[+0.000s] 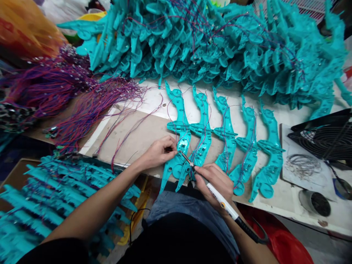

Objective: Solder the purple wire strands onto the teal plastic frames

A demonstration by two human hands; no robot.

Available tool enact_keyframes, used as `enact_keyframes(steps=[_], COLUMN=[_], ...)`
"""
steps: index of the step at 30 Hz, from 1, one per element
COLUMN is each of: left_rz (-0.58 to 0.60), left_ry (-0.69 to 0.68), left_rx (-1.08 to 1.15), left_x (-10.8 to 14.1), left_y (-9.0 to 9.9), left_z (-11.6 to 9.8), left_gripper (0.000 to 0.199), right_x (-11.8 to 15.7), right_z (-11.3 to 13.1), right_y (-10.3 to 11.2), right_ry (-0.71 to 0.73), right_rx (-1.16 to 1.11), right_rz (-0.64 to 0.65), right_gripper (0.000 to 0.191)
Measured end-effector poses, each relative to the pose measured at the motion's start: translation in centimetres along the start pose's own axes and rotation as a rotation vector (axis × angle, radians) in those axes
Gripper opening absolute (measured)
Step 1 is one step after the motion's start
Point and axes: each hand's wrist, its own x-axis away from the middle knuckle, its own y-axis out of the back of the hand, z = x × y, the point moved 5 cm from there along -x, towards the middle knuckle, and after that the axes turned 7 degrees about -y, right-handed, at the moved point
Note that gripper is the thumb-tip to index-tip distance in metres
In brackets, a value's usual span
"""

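Note:
My right hand (216, 183) is closed round the white and black handle of a soldering iron (224, 203). Its metal tip reaches up and left onto the leftmost turquoise plastic part (181, 139) of a row. Beside that tip, the fingertips of my left hand (161, 152) are pinched together at the part's left edge. Whatever they hold is too small to make out. Thin red and blue wires run along this part and the neighbouring turquoise part (203, 141). More turquoise parts (249, 146) of the same curved shape lie to the right, several in all.
A big heap of turquoise parts (192, 47) fills the back of the table. Red and blue wire bundles (88, 106) lie at left, above a box of turquoise parts (49, 190). At right are a black fan (324, 135), a wire coil (302, 165) and a small tin (315, 203).

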Motion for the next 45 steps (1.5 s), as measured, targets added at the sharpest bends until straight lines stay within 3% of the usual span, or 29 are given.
enact_keyframes(steps=[14, 25, 33, 35, 39, 42, 45], left_rz=[0.021, 0.012, 0.024, -0.058, -0.214, -0.165, -0.104], left_ry=[0.016, 0.031, 0.051, 0.042, -0.024, 0.001, 0.027], left_rx=[0.011, -0.003, -0.056, -0.156, -0.574, -0.763, -0.807], left_x=[0.0, -0.1, 0.1, -0.1, -1.1, -2.4, -3.0], left_y=[0.0, 0.0, 0.1, 0.4, 0.1, -1.5, -2.9], left_z=[0.2, -0.3, -0.4, -0.9, -3.0, -3.7, -4.0], left_gripper=[0.007, 0.008, 0.004, 0.01, 0.02, 0.03, 0.034], right_x=[0.1, 1.5, 3.2, 3.5, 3.8, 3.8, 3.8], right_z=[-0.1, -0.6, -2.2, -2.4, -2.6, -2.5, -2.4], right_y=[0.2, 5.7, 7.9, 8.2, 8.4, 8.2, 8.1], right_ry=[0.003, -0.124, -0.166, -0.17, -0.17, -0.165, -0.179], right_rx=[-0.002, 0.129, 0.197, 0.192, 0.188, 0.184, 0.175], right_rz=[-0.02, -0.217, -0.339, -0.356, -0.388, -0.385, -0.384], right_gripper=[0.027, 0.028, 0.029, 0.028, 0.025, 0.024, 0.023])
